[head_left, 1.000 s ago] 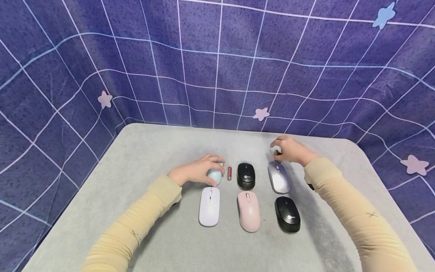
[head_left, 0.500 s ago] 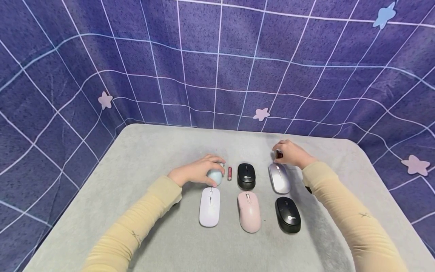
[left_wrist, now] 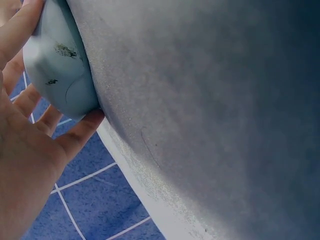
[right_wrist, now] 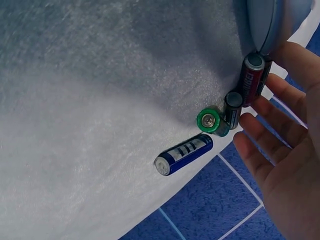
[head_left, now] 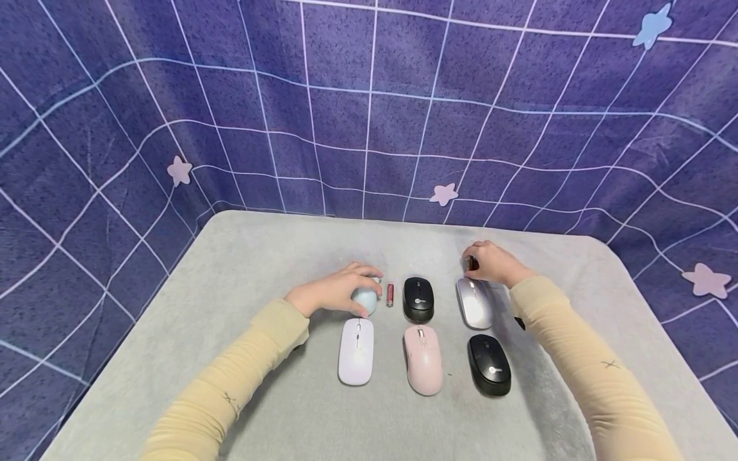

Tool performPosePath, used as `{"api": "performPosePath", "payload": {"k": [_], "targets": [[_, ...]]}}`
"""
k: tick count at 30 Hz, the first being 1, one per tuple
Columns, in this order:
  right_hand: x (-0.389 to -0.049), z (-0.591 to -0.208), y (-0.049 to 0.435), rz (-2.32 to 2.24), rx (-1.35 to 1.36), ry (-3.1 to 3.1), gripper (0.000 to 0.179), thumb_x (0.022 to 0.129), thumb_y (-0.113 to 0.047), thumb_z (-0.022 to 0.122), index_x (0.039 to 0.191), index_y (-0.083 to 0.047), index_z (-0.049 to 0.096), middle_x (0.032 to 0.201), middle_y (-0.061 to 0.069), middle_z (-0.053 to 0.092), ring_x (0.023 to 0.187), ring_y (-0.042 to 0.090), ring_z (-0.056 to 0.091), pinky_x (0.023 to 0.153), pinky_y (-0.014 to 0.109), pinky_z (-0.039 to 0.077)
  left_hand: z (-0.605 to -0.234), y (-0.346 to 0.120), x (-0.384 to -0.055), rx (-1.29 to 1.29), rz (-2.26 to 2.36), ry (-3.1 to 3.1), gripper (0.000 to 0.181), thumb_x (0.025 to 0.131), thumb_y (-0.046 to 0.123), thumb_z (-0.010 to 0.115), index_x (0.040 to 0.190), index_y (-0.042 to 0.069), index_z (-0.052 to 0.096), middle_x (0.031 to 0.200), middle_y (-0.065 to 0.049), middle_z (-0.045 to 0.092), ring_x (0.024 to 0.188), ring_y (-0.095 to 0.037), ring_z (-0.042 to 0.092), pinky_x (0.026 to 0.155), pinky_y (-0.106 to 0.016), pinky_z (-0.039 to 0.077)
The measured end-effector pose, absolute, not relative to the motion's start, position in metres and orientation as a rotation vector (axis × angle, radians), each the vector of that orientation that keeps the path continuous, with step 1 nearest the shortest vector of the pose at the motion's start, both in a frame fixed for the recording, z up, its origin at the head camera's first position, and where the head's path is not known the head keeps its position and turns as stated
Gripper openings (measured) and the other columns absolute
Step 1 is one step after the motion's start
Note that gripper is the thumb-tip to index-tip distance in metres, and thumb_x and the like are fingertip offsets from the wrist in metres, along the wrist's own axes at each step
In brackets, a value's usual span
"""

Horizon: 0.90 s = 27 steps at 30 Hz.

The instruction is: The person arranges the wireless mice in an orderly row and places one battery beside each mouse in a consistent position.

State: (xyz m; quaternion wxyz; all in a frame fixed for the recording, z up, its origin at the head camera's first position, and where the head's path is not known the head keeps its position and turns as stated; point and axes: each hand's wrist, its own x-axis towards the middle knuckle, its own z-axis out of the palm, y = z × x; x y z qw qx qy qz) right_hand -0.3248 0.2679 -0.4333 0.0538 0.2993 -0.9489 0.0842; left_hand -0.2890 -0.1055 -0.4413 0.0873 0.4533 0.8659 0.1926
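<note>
In the head view my left hand (head_left: 337, 289) grips a light-blue computer mouse (head_left: 364, 299), fingers over its far side and thumb at its near end. The left wrist view shows dark smudges on that mouse (left_wrist: 62, 65). Farther right, my right hand (head_left: 496, 264) curls round upright batteries (head_left: 473, 263) just beyond a silver mouse (head_left: 475, 307). Seen from the right wrist, the fingers lie against a red battery (right_wrist: 251, 82) and a dark battery (right_wrist: 233, 110). Close by are a green-ringed battery (right_wrist: 210, 121) and a blue-and-white battery (right_wrist: 185, 152) lying on its side.
A lone red battery (head_left: 390, 295) lies between the light-blue mouse and a black mouse (head_left: 418, 299). Nearer stand a white mouse (head_left: 356, 352), a pink mouse (head_left: 423, 360) and another black mouse (head_left: 489, 365). A purple gridded curtain (head_left: 369, 115) surrounds the grey table (head_left: 277, 250).
My right hand has drawn slightly nearer, towards the silver mouse, and its fingers have closed in round the batteries. The left hand stays on the light-blue mouse.
</note>
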Motion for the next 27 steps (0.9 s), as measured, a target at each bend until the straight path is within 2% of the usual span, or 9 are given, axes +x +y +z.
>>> {"api": "performPosePath", "payload": {"k": [20, 27], "targets": [[-0.3273, -0.4353, 0.2675, 0.236, 0.902, -2.893, 0.023, 0.069, -0.01, 0.078, 0.089, -0.002, 0.069, 0.086, 0.011, 0.064, 0.084, 0.031, 0.06, 0.082, 0.044, 0.049, -0.4402, -0.1051, -0.288, 1.328, 0.557, 2.58, 0.046, 0.072, 0.033, 0.079, 0.113, 0.021, 0.065, 0.144, -0.004, 0.042, 0.133, -0.028, 0.033, 0.105, -0.045, 0.035], [-0.3261, -0.4337, 0.2662, 0.229, 0.907, -2.891, 0.023, 0.068, -0.012, 0.08, 0.086, -0.003, 0.069, 0.086, 0.011, 0.065, 0.083, 0.03, 0.061, 0.081, 0.044, 0.05, -0.4385, -0.1042, -0.2856, 1.361, 0.611, 2.571, 0.044, 0.071, 0.029, 0.08, 0.111, 0.017, 0.066, 0.141, -0.007, 0.045, 0.131, -0.032, 0.035, 0.105, -0.049, 0.034]]}}
